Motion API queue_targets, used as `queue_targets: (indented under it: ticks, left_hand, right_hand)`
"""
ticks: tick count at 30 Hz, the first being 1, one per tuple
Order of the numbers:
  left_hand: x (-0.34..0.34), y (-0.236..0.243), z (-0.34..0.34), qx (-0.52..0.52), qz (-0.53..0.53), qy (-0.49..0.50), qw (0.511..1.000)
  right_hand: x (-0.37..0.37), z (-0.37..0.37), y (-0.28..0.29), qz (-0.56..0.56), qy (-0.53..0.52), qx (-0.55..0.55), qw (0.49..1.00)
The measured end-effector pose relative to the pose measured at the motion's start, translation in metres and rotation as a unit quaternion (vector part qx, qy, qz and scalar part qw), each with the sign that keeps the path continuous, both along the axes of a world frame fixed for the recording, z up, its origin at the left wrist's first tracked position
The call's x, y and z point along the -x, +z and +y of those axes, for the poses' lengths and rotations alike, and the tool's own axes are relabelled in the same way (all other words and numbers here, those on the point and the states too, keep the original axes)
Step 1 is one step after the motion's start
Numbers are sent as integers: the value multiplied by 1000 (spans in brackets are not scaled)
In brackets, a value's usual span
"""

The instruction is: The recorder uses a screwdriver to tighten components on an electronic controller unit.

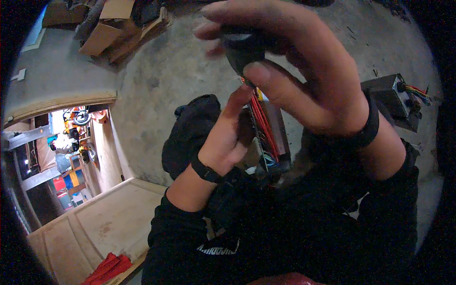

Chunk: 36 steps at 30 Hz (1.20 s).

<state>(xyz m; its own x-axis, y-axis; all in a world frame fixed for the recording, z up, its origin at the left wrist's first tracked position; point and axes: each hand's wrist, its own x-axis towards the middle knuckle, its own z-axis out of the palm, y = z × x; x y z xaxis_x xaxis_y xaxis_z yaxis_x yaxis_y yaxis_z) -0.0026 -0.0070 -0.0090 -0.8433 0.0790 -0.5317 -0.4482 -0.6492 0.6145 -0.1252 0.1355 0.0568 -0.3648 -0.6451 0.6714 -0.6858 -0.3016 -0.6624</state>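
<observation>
My right hand [308, 71] is raised at the upper middle, its fingers and thumb wrapped round a black tapered handle [243, 50] whose narrow end points down. Motion blurs the fingertips, and the handle's kind is unclear. Just below, my left hand [228, 137] has its thumb up against the lower end of the handle. Its other fingers curl away in shadow, and what they grip is hidden. Behind both hands lies a long narrow metal case [273, 121] with a bundle of red wires [264, 123] along it and a blue wire coil [270, 159] at its near end.
A grey metal box [387, 92] with coloured wires sits on the concrete floor at right. Cardboard boxes [114, 28] lie at upper left. A dark cloth-covered shape [190, 135] is beside my left hand. A wooden door [104, 223] with a red cloth [109, 268] stands lower left.
</observation>
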Motion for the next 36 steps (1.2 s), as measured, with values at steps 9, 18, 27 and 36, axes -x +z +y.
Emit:
queue_targets:
  ticks: [9, 18, 27, 36]
  left_hand:
    - [5, 9, 7, -24, 12, -25, 999]
    - [6, 12, 6, -2, -6, 29, 1000]
    - [0, 2, -2, -21, -5, 22, 1000]
    - [1, 9, 9, -31, -27, -17, 999]
  right_hand:
    - [20, 0, -4, 7, 102, 41, 994]
    - [15, 0, -5, -16, 69, 74, 995]
    - [33, 13, 50, -263, 134, -99, 950]
    - [1, 2, 1, 15, -63, -16, 998]
